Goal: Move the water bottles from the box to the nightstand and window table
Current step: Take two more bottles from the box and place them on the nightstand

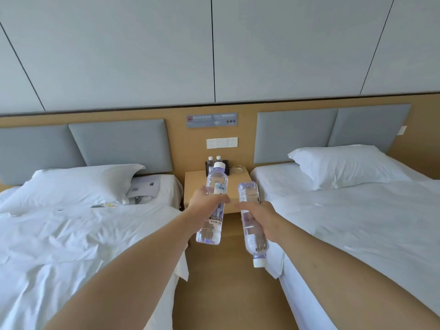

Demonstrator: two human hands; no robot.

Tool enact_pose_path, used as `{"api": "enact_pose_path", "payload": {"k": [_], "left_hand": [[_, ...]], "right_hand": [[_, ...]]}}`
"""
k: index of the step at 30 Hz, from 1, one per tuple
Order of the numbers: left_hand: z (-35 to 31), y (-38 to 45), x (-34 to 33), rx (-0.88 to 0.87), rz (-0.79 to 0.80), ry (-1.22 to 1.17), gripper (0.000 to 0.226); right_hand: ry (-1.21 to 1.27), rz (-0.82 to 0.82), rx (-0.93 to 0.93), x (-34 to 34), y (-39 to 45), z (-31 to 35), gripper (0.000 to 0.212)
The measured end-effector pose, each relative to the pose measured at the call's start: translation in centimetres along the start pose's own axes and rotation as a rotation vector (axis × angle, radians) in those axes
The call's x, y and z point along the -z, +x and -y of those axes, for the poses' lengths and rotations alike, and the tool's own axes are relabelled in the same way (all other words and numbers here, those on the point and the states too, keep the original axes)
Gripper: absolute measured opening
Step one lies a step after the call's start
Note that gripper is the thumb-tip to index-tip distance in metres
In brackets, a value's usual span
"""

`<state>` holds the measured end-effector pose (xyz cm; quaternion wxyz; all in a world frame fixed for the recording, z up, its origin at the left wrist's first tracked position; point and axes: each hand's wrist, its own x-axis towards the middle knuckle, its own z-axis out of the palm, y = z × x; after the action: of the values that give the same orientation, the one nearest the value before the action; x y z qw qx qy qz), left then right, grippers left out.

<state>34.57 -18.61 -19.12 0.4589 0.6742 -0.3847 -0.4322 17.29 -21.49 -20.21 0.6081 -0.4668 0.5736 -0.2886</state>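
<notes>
Head view, both arms stretched forward between two beds. Left hand (206,203) wraps its fingers round the middle of one water bottle (212,203) — held cap up, white cap toward the wall, base tilted back toward the camera, label partly covered by the fingers. Right hand (258,217) grips a second water bottle (252,222) round its middle — this one inverted, white cap pointing down and toward the camera, base up. The two held bottles sit side by side, close but apart, both in the air in front of the nightstand (197,184).

Nightstand: light wood, set against the wall between the beds, beyond the hands. On its back edge, two small bottles with pale caps (214,160) stand upright in a dark holder (226,166); just to the right of the holder, a clear glass dish (237,169). What is in the small bottles — cannot tell.

Count: two water bottles in hand, two small bottles on the nightstand, one dish, one holder.

Outward: left bed (71,234) with rumpled white sheet, one pillow, a grey flat item (145,188) lying beside the pillow. Right bed (357,210) smoother, one pillow. Switch plate (222,142) and a small sign (212,120) on the wood panel above the nightstand; grey padded headboards on both sides.
</notes>
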Motion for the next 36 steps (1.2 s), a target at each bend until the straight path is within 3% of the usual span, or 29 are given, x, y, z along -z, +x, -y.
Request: {"api": "enact_pose_path", "payload": {"k": [4, 14, 22, 27, 32, 36], "left_hand": [[-1.4, 6.4, 0.3, 0.023, 0.009, 0.002, 0.070], [-2.3, 24.5, -2.6, 0.094, -0.011, -0.005, 0.060], [-3.8, 39.0, -4.8, 0.229, -0.044, -0.016, 0.058], [-3.3, 45.9, -5.2, 0.290, -0.096, 0.027, 0.052], [-1.5, 52.9, -4.6, 0.320, -0.111, 0.045, 0.073], [0.5, 59.1, -3.5, 0.328, -0.095, 0.085, 0.074]], "right_hand": [[0.015, -0.015, -0.001, -1.1, 6.0, 2.5, 0.060], [0.037, 0.019, -0.072, -0.8, 25.1, 5.9, 0.064], [-0.145, 0.151, -0.168, 1.7, 41.2, 10.0, 0.056], [-0.126, 0.182, -0.213, 1.9, 48.3, 11.1, 0.053], [-0.042, 0.216, -0.385, 1.1, 54.3, 11.2, 0.050], [0.007, 0.254, -0.479, 0.1, 59.6, 10.5, 0.049]]}}
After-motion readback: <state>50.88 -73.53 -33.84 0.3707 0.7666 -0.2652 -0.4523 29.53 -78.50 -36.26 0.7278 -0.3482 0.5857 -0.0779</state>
